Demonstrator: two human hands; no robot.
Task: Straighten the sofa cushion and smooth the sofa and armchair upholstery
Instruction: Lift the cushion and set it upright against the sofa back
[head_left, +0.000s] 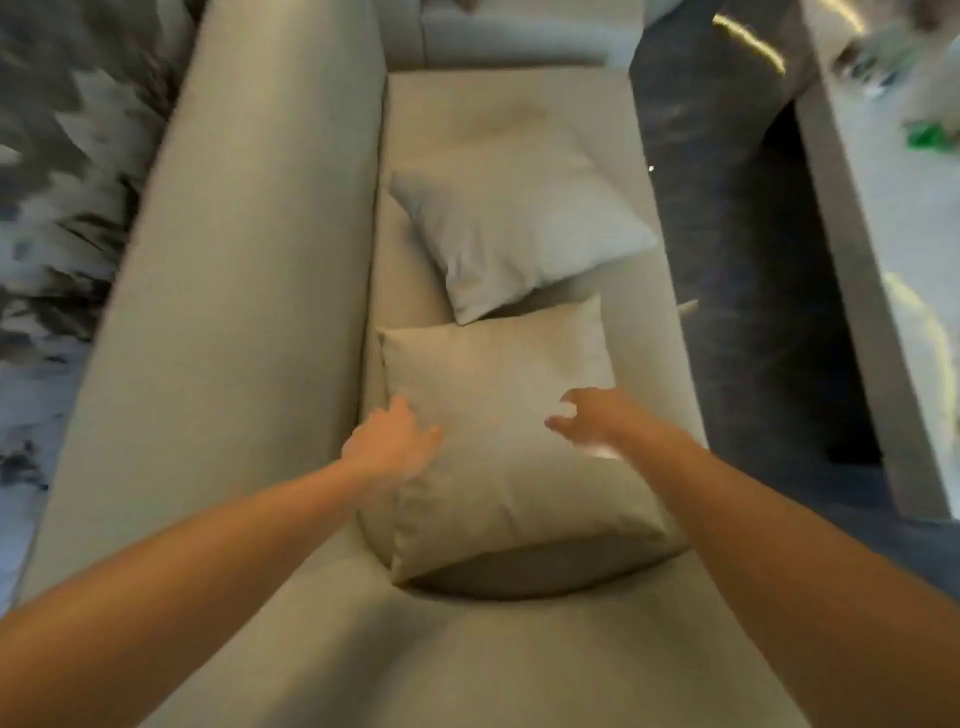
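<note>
A beige sofa (249, 270) runs away from me, its backrest on the left and its seat in the middle. A beige cushion (498, 467) lies flat on the seat close to me. Behind it a paler grey cushion (514, 228) lies tilted, one corner leaning on the backrest. My left hand (389, 441) rests on the near cushion's left edge with fingers spread. My right hand (587, 421) hovers over the cushion's right side, fingers curled and apart, holding nothing. The picture is blurred by motion.
A dark patterned rug (727, 260) covers the floor right of the sofa. A low pale table (893, 270) with a green item (930, 136) stands at the far right. More grey upholstery (519, 36) sits beyond the sofa's far end. A mottled grey floor (57, 208) lies on the left.
</note>
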